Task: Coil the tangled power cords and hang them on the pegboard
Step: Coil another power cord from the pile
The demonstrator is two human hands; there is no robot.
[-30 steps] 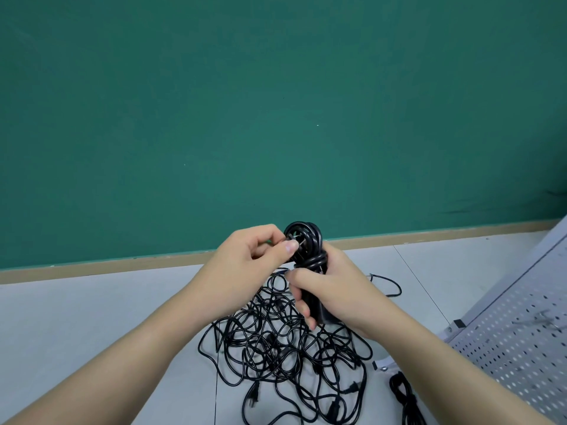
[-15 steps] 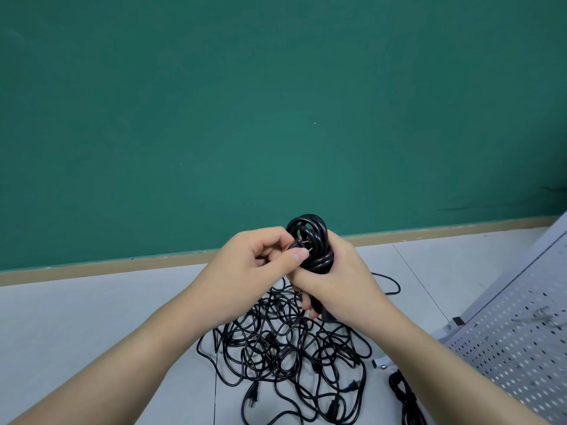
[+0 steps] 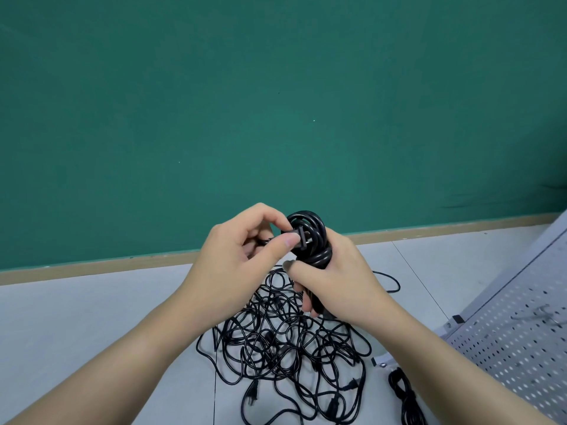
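Green wall fills the upper field; below it lies a pale grey floor [image 3: 76,326]. At centre, the right hand [image 3: 334,283] is curled round a coiled black cord [image 3: 310,237], held upright with its long axis running from 12 to 6 o'clock. The left hand [image 3: 236,265], at 9 o'clock of the coil, pinches the plug [image 3: 302,239] between thumb and forefinger, the prongs pointing toward 3 o'clock into the top loop; threading it through appears to be the step in hand. At 6 o'clock below both hands, the tangled cords [image 3: 285,348] rest on the floor. The pegboard [image 3: 518,332] stands at 4 o'clock, nearer the right hand, with another bundled cord [image 3: 405,397] at its foot.
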